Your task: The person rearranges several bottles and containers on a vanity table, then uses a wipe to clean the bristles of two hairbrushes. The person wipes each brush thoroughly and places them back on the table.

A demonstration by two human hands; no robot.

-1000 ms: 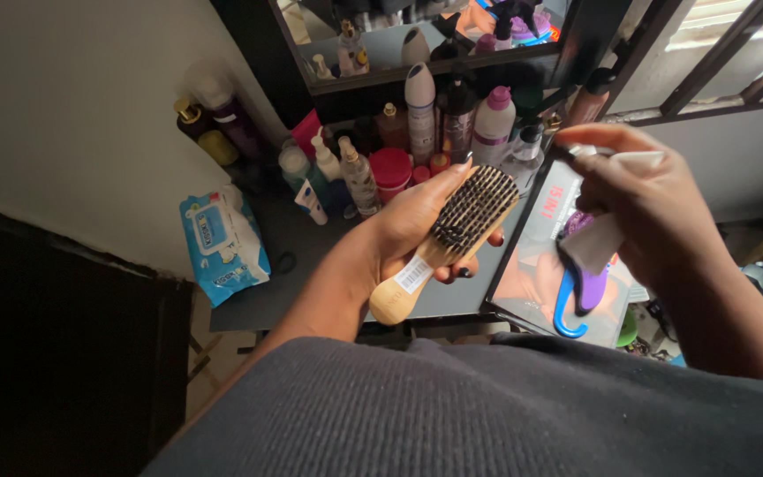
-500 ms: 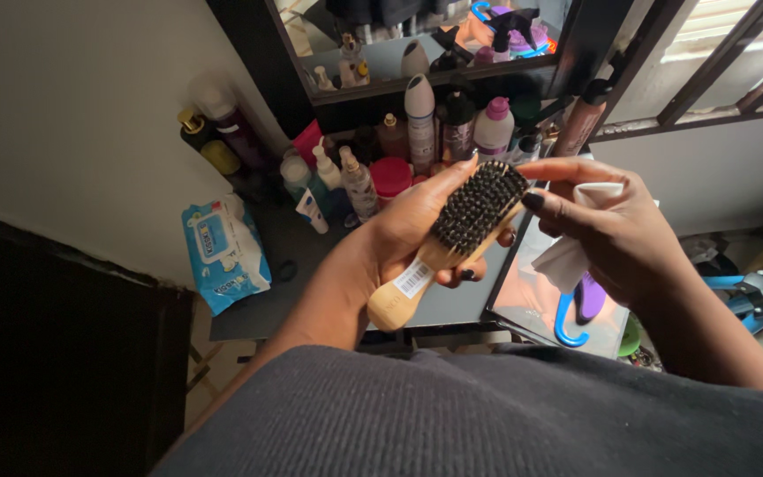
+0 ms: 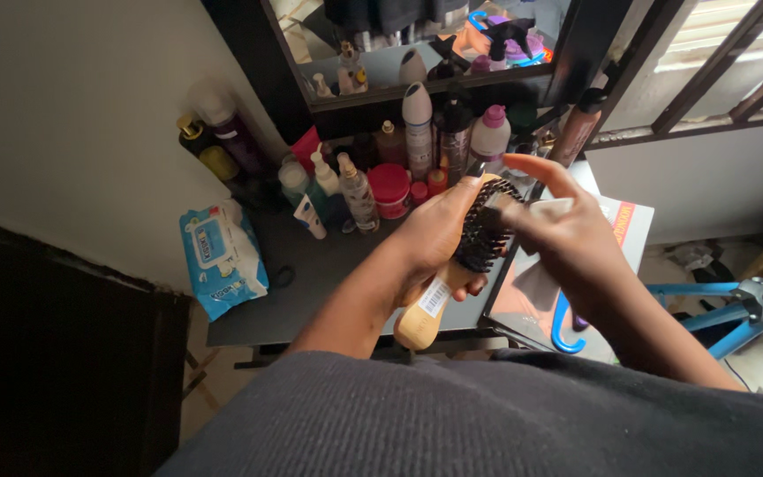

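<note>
Nearest: dark grey ribbed top across the bottom of view. Just above, left hand, grip closed round a light wooden oval hairbrush w/ black bristles, handle end down, bristles facing right, held up over bench edge. Right hand pressing a white wipe against bristle end, grip closed on wipe, index finger stretched out. Under right hand, a glossy flat box w/ a blue hook-handled comb lying on it. Left on dark grey bench: blue-white soft pack of wet wipes, flat. Further back: crowded cluster of bottles, pump and spray types, plus red round jar; contents not visible. Behind, black-framed mirror reflecting bottles. Pale wall left, barred window top right, blue metal stand on floor right.
</note>
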